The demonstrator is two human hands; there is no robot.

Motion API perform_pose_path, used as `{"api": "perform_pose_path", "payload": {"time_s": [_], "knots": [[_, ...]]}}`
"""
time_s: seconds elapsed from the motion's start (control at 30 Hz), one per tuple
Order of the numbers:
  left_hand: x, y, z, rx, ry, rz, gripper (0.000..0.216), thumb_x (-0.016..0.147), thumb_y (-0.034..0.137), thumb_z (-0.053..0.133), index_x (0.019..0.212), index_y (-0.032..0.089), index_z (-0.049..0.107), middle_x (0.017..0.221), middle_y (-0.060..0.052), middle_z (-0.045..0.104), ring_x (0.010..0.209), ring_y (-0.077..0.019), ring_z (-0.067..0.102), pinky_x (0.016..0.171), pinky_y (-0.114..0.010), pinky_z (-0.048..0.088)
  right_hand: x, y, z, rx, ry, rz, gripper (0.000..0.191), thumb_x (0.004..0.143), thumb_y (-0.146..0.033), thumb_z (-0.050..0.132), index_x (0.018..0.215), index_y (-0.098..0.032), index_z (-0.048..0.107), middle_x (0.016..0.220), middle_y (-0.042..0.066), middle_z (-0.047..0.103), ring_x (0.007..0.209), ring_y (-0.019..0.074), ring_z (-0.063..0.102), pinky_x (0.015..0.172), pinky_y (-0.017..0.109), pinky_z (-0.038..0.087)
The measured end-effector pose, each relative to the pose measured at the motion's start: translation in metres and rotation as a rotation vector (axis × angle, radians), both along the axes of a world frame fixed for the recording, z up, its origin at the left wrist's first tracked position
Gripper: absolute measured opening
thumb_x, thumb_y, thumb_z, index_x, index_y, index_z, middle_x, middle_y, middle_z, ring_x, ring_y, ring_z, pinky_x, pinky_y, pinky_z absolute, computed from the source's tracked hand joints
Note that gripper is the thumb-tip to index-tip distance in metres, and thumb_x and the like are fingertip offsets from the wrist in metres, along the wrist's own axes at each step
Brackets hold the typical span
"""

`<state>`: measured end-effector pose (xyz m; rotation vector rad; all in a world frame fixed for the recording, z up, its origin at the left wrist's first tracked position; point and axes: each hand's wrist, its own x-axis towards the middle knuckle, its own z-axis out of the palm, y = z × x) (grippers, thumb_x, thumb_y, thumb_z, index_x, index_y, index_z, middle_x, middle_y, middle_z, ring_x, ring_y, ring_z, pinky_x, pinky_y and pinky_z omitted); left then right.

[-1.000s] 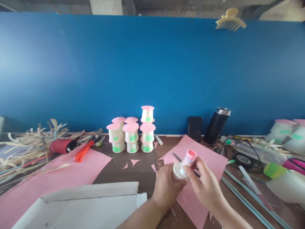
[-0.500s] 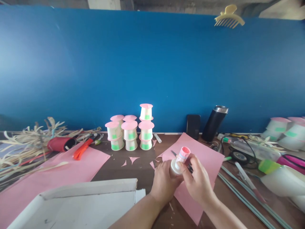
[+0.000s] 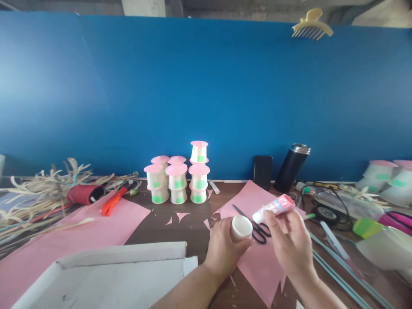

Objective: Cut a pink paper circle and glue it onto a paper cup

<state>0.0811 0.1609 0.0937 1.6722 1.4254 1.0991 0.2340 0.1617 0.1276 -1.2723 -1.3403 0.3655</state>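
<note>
White paper forms the small cup (image 3: 242, 226), which is gripped in the left hand (image 3: 223, 251) just left of the black scissors (image 3: 254, 225) lying on the pink sheet (image 3: 257, 262). The fingers of that hand are wrapped round the cup's wall from below, its open mouth turned up and towards the camera. A pink-capped glue stick (image 3: 273, 207) is pinched in the right hand (image 3: 291, 244) above the scissors, tilted nearly flat, its white end pointing at the cup but apart from it.

The cup is judged light and thin-walled, easily crushed; it is best held loosely round the wall, near the stiffer rim. The glue stick appears rigid and smooth, and is safely taken round its barrel.

Behind the scissors, finished pink-topped cups (image 3: 178, 178) are stacked against the blue board (image 3: 206, 86), with a black flask (image 3: 291, 168) to their right.
</note>
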Motion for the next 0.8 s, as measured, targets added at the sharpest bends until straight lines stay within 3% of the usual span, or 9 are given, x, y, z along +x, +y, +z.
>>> {"api": "perform_pose_path", "payload": {"time_s": [0.43,0.6,0.8], "knots": [[0.001,0.003,-0.005,0.007,0.002,0.039,0.033,0.065,0.033,0.071,0.094,0.021,0.06,0.093,-0.003,0.063,0.09,-0.0217,0.056,0.079,-0.032,0.041,-0.01,-0.003,-0.006,-0.053,-0.157,-0.011,0.024,0.083,-0.048,0.058,0.085,-0.024,0.055,0.078,0.0,0.066,0.071,0.0204,0.063,0.059,0.028,0.047],[0.002,0.003,-0.006,0.018,0.024,0.04,0.032,0.066,0.032,0.071,0.094,0.021,0.06,0.093,-0.002,0.064,0.091,-0.0221,0.056,0.079,-0.033,0.041,-0.006,0.0,-0.01,-0.035,-0.198,-0.054,0.023,0.084,-0.047,0.056,0.084,-0.024,0.054,0.078,0.001,0.065,0.072,0.0204,0.062,0.059,0.029,0.047],[0.001,0.004,-0.005,0.034,0.039,0.034,0.033,0.066,0.034,0.071,0.094,0.022,0.06,0.094,-0.002,0.063,0.092,-0.023,0.056,0.078,-0.033,0.041,0.001,0.008,-0.016,-0.035,-0.175,-0.098,0.026,0.083,-0.049,0.057,0.086,-0.023,0.055,0.082,0.002,0.065,0.079,0.0228,0.062,0.07,0.034,0.046]]}}
